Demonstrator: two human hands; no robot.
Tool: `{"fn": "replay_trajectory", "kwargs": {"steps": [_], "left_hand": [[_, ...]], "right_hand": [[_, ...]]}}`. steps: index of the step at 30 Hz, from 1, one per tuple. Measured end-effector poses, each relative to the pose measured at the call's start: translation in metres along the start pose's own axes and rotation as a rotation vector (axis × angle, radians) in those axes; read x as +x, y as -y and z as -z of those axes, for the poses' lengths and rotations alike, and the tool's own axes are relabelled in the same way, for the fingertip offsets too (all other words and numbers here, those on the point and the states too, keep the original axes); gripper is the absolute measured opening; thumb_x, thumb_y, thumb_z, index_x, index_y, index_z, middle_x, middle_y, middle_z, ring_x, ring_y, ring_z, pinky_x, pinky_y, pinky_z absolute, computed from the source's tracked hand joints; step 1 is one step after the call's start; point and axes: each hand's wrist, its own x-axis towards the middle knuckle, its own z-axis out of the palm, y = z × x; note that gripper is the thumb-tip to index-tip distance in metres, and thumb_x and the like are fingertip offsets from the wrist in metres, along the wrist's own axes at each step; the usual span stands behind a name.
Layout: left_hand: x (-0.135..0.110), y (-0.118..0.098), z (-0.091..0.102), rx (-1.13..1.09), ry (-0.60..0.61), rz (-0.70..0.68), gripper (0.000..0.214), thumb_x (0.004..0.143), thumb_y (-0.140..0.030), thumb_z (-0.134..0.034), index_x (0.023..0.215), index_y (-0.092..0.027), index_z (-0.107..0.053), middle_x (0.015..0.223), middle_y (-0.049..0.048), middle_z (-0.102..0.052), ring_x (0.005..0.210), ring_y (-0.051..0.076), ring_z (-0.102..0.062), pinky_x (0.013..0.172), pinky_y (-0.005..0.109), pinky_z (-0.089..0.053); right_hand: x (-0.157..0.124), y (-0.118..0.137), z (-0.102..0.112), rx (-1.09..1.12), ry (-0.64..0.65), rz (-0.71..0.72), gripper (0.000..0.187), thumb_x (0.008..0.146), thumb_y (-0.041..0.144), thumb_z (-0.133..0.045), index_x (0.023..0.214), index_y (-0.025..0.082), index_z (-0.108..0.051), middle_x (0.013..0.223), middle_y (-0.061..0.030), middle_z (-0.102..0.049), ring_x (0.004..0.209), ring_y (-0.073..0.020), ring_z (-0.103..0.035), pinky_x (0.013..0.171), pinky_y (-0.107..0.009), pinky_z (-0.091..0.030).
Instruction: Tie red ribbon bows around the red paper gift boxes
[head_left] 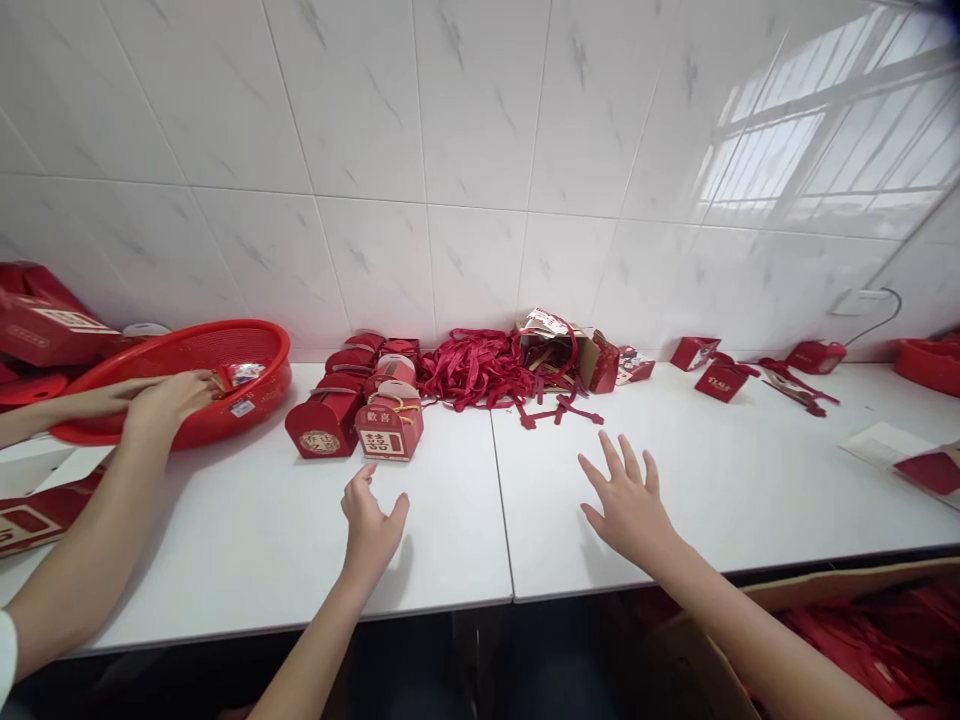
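Note:
My left hand (373,522) is held over the white table (457,530), thumb and fingers apart, holding nothing. Just beyond its fingertips stands a red gift box (390,428) with a gold cord handle, and beside that another red box with a round gold emblem (321,428). My right hand (628,503) hovers over the table with its fingers spread, also holding nothing. Nearest to it lies a thin red cut-out strip (562,411). Behind the strip sits a tangled heap of dark red ribbons (476,368).
At left another person's hands (169,400) reach into a red plastic basket (247,425). An opened carton (589,360) leans by the ribbons. Small red boxes (724,378) lie along the tiled wall. A cardboard box of red material (885,640) stands below the table's front edge at right.

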Motion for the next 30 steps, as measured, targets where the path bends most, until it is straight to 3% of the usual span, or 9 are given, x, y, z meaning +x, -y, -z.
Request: {"fn": "replay_trajectory", "kwargs": {"steps": [5,9,11,14,18,21,24,27,30], "left_hand": [[0.034,-0.004,-0.028,0.2,-0.2,-0.236,0.09,0.072,-0.037,-0.064,0.141,-0.009,-0.013,0.139,0.0251,-0.027,0.132,0.036,-0.024,0.105,0.052,-0.024],[0.071,-0.013,-0.046,0.376,-0.225,-0.095,0.098,0.071,-0.049,-0.064,0.142,-0.005,-0.012,0.139,0.0294,-0.029,0.127,0.043,-0.028,0.099,0.058,-0.025],[0.085,-0.014,-0.048,0.436,-0.221,-0.055,0.093,0.071,-0.05,-0.063,0.14,-0.006,-0.02,0.135,0.0281,-0.035,0.123,0.043,-0.033,0.096,0.059,-0.028],[0.099,-0.01,-0.044,0.452,-0.277,-0.028,0.084,0.07,-0.048,-0.064,0.135,-0.006,-0.031,0.13,0.0257,-0.04,0.119,0.042,-0.037,0.094,0.056,-0.031],[0.105,0.0,-0.036,0.403,-0.313,-0.012,0.093,0.064,-0.05,-0.07,0.135,-0.007,-0.029,0.131,0.0253,-0.038,0.123,0.041,-0.036,0.098,0.055,-0.031],[0.106,0.005,-0.031,0.312,-0.22,0.023,0.1,0.06,-0.053,-0.072,0.137,-0.008,-0.025,0.131,0.0254,-0.039,0.122,0.039,-0.04,0.097,0.052,-0.036],[0.094,0.002,-0.023,0.144,-0.059,0.002,0.1,0.058,-0.05,-0.075,0.136,-0.013,-0.025,0.13,0.0215,-0.041,0.12,0.035,-0.045,0.097,0.047,-0.04],[0.059,-0.011,-0.012,-0.085,0.282,-0.045,0.099,0.06,-0.046,-0.075,0.138,-0.023,-0.019,0.132,0.0158,-0.041,0.115,0.03,-0.051,0.092,0.045,-0.045],[0.014,-0.025,0.0,-0.145,0.634,-0.121,0.108,0.058,-0.043,-0.078,0.142,-0.028,-0.012,0.134,0.0146,-0.039,0.123,0.031,-0.044,0.097,0.047,-0.04]], "right_hand": [[-0.002,0.015,-0.031,0.087,0.199,0.149,0.055,0.085,0.034,-0.05,0.136,0.014,-0.045,0.149,-0.0139,-0.027,0.138,-0.0341,-0.02,0.109,-0.05,-0.021],[-0.008,0.024,-0.061,0.256,0.363,0.274,0.055,0.092,0.043,-0.033,0.142,0.019,-0.034,0.151,-0.0097,-0.024,0.139,-0.0323,-0.019,0.109,-0.053,-0.021],[-0.012,0.025,-0.072,0.321,0.37,0.273,0.056,0.095,0.045,-0.021,0.145,0.02,-0.028,0.153,-0.0079,-0.02,0.14,-0.0309,-0.016,0.11,-0.055,-0.018],[-0.016,0.024,-0.082,0.36,0.352,0.247,0.057,0.095,0.047,-0.017,0.146,0.021,-0.024,0.154,-0.0066,-0.015,0.141,-0.03,-0.011,0.11,-0.055,-0.016],[-0.015,0.022,-0.082,0.376,0.351,0.252,0.057,0.095,0.046,-0.02,0.145,0.02,-0.026,0.153,-0.0084,-0.018,0.14,-0.0313,-0.013,0.109,-0.056,-0.016],[-0.008,0.022,-0.073,0.406,0.342,0.26,0.053,0.093,0.042,-0.03,0.14,0.019,-0.036,0.149,-0.0124,-0.029,0.136,-0.0332,-0.022,0.106,-0.054,-0.023],[0.007,0.023,-0.062,0.463,0.329,0.271,0.045,0.086,0.038,-0.046,0.126,0.018,-0.052,0.133,-0.0158,-0.049,0.12,-0.0343,-0.041,0.094,-0.049,-0.037],[0.024,0.025,-0.058,0.495,0.313,0.242,0.033,0.082,0.033,-0.051,0.107,0.014,-0.062,0.109,-0.0181,-0.06,0.098,-0.034,-0.053,0.079,-0.047,-0.043],[0.039,0.031,-0.06,0.567,0.282,0.199,0.027,0.085,0.031,-0.046,0.097,0.014,-0.063,0.099,-0.0167,-0.061,0.091,-0.0311,-0.055,0.075,-0.043,-0.043]]}}
